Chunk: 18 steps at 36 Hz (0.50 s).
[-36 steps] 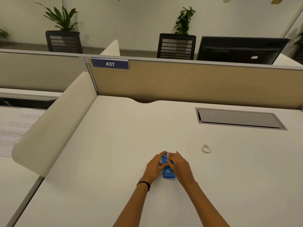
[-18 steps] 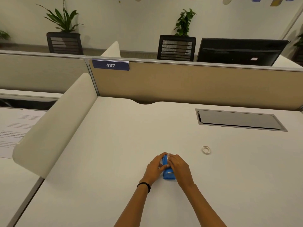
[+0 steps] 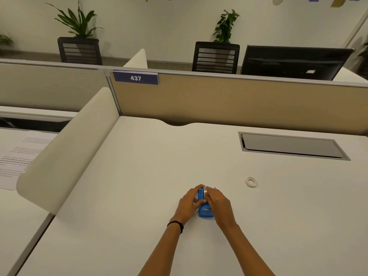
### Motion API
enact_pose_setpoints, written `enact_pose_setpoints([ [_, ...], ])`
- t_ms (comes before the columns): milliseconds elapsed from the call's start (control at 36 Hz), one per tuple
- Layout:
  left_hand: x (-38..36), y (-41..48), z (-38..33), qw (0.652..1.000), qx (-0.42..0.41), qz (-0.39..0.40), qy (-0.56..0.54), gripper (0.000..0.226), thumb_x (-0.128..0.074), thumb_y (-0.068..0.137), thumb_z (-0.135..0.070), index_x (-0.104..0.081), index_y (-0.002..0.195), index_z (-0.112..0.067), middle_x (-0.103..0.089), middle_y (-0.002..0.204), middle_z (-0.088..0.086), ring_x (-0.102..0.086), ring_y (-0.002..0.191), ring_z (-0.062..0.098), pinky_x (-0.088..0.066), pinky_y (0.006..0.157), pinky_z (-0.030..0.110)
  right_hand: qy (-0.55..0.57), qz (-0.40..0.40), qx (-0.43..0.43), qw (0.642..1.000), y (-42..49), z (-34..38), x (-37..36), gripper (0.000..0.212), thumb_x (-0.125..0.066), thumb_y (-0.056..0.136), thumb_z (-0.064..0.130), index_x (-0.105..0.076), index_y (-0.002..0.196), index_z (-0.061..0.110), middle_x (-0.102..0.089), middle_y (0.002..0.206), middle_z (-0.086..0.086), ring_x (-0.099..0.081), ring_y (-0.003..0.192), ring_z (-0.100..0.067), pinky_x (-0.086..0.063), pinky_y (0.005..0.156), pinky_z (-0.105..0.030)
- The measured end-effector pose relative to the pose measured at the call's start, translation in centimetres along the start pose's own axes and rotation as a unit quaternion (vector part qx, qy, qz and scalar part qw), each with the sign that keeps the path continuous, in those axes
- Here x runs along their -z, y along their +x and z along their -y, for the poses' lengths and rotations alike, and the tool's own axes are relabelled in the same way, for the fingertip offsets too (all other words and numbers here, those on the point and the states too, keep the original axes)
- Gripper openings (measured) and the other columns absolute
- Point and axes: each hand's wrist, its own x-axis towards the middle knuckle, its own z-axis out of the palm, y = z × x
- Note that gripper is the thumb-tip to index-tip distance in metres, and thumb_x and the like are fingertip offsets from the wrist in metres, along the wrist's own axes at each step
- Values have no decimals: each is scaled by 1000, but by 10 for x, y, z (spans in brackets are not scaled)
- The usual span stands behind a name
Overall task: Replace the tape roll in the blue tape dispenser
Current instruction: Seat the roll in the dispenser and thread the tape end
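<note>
The blue tape dispenser [image 3: 205, 211] stands on the white desk [image 3: 139, 196], near its front middle. My left hand [image 3: 188, 204] grips its left side. My right hand [image 3: 218, 205] grips its right side, fingers over the top. A thin pale rim, seemingly a tape roll [image 3: 205, 191], shows at the dispenser's top between my fingers. A small white tape roll [image 3: 251, 182] lies flat on the desk, apart, to the right and a little beyond my hands.
A curved white divider [image 3: 65, 152] runs along the desk's left side. A tan partition [image 3: 239, 104] with a "437" label closes the back. A grey cable hatch [image 3: 292, 146] is set into the desk at back right. Printed paper [image 3: 18, 156] lies on the neighbouring desk.
Both hands stay on the dispenser in the same place. The fingers shift only slightly at its top.
</note>
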Motion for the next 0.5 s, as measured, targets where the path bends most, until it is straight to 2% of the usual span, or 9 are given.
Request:
enact_pose_setpoints([
  [111,0,0,-1,1000,2,-1,1,53,-55,88,-41,-36,136,-31,-50,134,-3,-62,93,14,-50,87,25,12,-6,-1,1000,4,2,1,29,-74,71,24,-67,83,-1,-72,73,-13,-69,58,-21,-60,56,-28],
  [194,0,-1,-3,1000,4,-5,-1,53,-56,87,-42,-37,135,-30,-50,133,-2,-63,93,16,-51,87,26,25,-2,-15,1000,6,3,3,31,-71,73,26,-68,85,-3,-73,75,-17,-70,60,-26,-61,59,-33],
  [278,1,-1,-5,1000,7,-6,-5,52,-56,88,-40,-37,135,-29,-51,133,0,-64,94,19,-52,89,29,23,5,-12,1000,7,3,5,32,-62,82,30,-67,86,-1,-72,76,-17,-69,61,-26,-61,59,-32],
  [361,1,-1,-5,1000,10,-3,-5,52,-55,89,-37,-37,136,-28,-50,134,0,-63,96,20,-52,91,31,39,11,-10,999,4,2,7,49,-41,90,42,-65,95,-1,-72,85,-17,-70,69,-27,-61,64,-33],
  [417,1,-1,-6,1000,10,-2,-4,51,-55,89,-37,-37,136,-29,-50,134,-1,-63,96,20,-51,91,31,47,14,-2,999,0,1,6,68,-28,88,51,-64,101,-5,-72,89,-19,-71,74,-28,-61,67,-34],
  [444,1,-1,-6,1000,10,-3,-5,51,-55,89,-38,-37,136,-29,-50,134,-1,-63,96,19,-51,91,30,54,18,-5,998,-2,1,5,69,-28,87,51,-63,103,-6,-72,90,-19,-71,74,-27,-60,67,-33],
  [500,1,-1,-7,1000,11,-4,-5,50,-55,89,-38,-37,135,-30,-50,134,-1,-63,96,19,-51,90,29,52,35,-17,998,-2,3,6,54,-44,87,41,-64,102,-7,-73,87,-19,-72,71,-27,-59,64,-31],
])
